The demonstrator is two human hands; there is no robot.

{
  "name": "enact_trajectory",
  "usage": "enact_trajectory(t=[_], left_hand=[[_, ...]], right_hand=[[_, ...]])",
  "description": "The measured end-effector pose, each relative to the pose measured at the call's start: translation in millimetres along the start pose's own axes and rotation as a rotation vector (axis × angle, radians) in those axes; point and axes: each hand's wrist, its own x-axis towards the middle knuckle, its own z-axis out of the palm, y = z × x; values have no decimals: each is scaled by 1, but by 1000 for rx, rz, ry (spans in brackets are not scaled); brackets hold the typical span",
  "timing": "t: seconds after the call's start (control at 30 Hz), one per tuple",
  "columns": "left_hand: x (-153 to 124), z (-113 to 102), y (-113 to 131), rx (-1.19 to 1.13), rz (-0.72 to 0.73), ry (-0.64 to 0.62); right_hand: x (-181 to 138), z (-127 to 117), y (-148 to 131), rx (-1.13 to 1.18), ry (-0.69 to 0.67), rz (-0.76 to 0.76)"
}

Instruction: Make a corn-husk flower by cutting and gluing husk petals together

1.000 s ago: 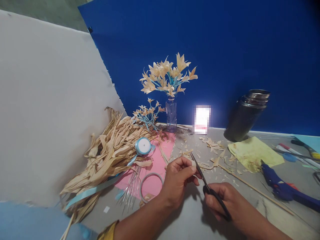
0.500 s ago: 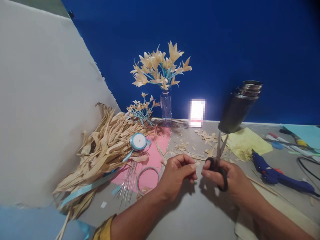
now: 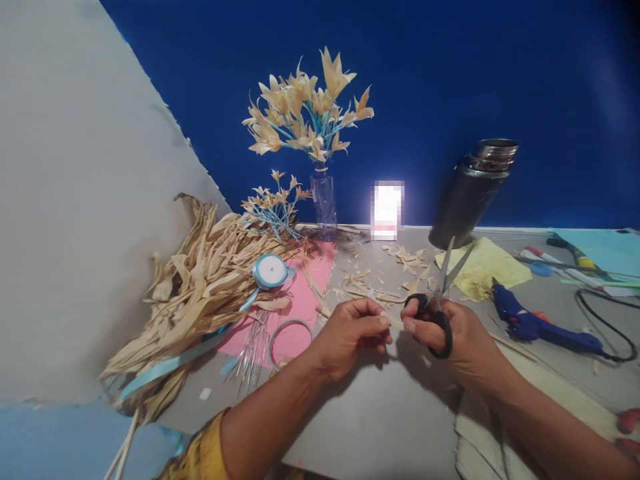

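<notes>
Both hands have met in front of the vase [image 3: 324, 203]: my right hand [image 3: 453, 333] has swung the scissors [image 3: 440, 303] upright, blades open, while my left hand [image 3: 350, 330] keeps pinching the husk [image 3: 393, 320].

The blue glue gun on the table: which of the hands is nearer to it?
Right. The right hand, holding the scissors, is just left of the blue glue gun. The left hand is farther left, beyond the right hand.
</notes>
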Motion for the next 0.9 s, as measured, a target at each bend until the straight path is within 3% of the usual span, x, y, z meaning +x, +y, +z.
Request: enact_trajectory(t=[0.1,0.3,0.4,0.9], left_hand=[[-1,1,3,-91,54,4],[0,-4,15,-172,163,38],[-1,-5,17,-155,212,46],[-3,-4,18,-52,278,134]], right_hand=[[0,-1,1,-29,-71,-3],[-1,-2,2,-141,-501,-4],[-4,0,4,-162,-639,6],[-8,4,1,-194,-696,69]])
